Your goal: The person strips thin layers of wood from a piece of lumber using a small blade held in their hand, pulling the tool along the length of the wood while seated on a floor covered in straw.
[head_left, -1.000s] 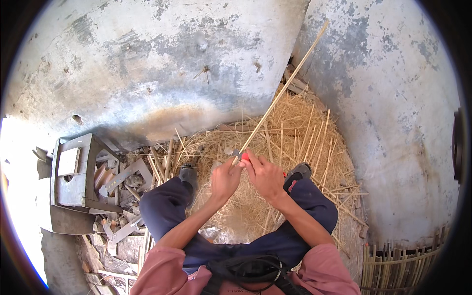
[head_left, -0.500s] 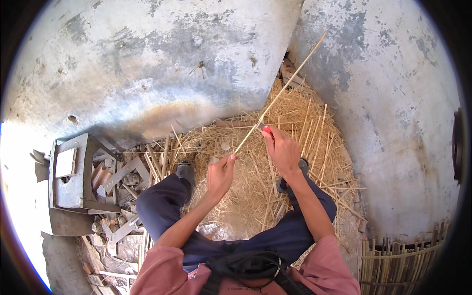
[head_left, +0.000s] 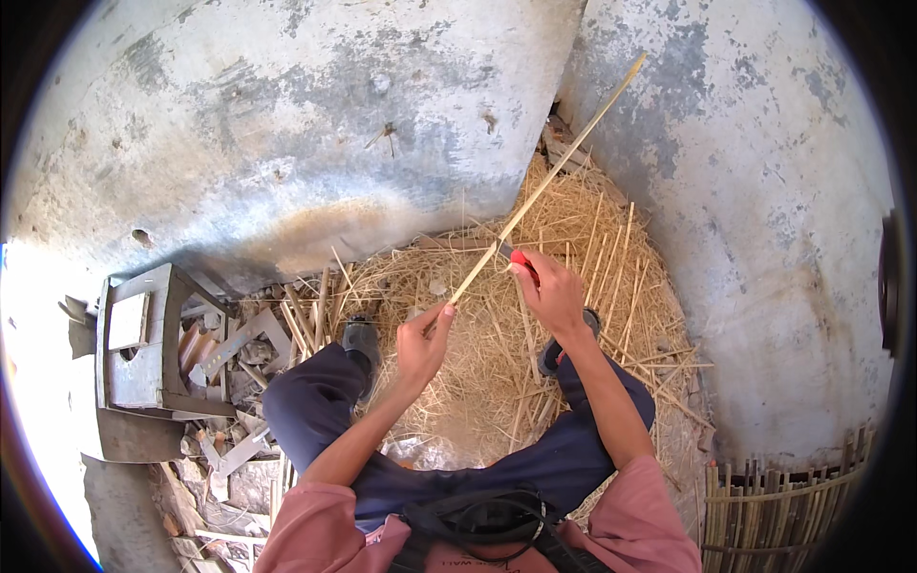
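seated worker shaving a long bamboo strip (head_left: 559, 167) over a bed of pale shavings (head_left: 497, 353) heaped in the corner where two stained concrete walls (head_left: 315, 124) meet. the left hand (head_left: 423, 346) is clenched round the near end of the strip, thumb and fingers pinching it low by the knees; the right hand (head_left: 551, 291) grasps a red-handled knife (head_left: 516, 256), its blade laid against the strip just above the left hand's grip. compared with the view a second earlier, when both hands sat close together near the strip's lower end, the right hand has travelled up and away from the left, so that the two are now apart along the strip, and the far tip has swung higher against the right-hand wall. this reads as one paring stroke carried away from the body, thinning the strip along its length, with most of the length beyond the blade not yet reached. at the floor's left edge lie a wooden frame (head_left: 143, 334) and offcuts; at its lower right corner stands a bundle of finished bamboo splints (head_left: 783, 506)
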Demonstrator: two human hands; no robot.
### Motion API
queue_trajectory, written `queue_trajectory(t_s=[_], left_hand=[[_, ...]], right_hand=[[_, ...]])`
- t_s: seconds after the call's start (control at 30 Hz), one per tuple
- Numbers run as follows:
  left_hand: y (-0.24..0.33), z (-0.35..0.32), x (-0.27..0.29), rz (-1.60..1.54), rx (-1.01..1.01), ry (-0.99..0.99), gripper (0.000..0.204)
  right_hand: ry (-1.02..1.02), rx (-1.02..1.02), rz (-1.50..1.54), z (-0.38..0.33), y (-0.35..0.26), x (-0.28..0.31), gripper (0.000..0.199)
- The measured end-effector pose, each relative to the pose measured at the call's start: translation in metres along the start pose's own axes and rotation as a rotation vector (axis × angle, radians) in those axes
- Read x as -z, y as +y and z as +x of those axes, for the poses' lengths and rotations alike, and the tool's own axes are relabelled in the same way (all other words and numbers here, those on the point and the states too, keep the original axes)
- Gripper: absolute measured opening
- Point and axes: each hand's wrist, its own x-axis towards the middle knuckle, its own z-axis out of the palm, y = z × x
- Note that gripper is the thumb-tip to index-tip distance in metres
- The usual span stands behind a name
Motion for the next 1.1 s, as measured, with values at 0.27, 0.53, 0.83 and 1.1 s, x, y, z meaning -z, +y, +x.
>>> queue_trajectory(t_s=[0.27,0.53,0.83,1.1], left_hand=[[-0.018,0.007,0.008,-0.162,0.02,-0.162,0.039],[-0.01,0.004,0.004,-0.261,0.036,-0.23,0.039],[-0.007,-0.005,0.007,-0.181,0.071,-0.295,0.039],[-0.006,-0.036,0.017,-0.141,0.094,-0.213,0.037]], right_hand=[[0.009,0.058,0.081,-0.002,0.004,0.008,0.031],[-0.172,-0.074,0.285,-0.004,-0.003,0.015,0.028],[0.03,0.143,0.012,-0.002,0.007,0.015,0.025],[0.114,0.017,0.017,-0.002,0.022,0.023,0.022]])
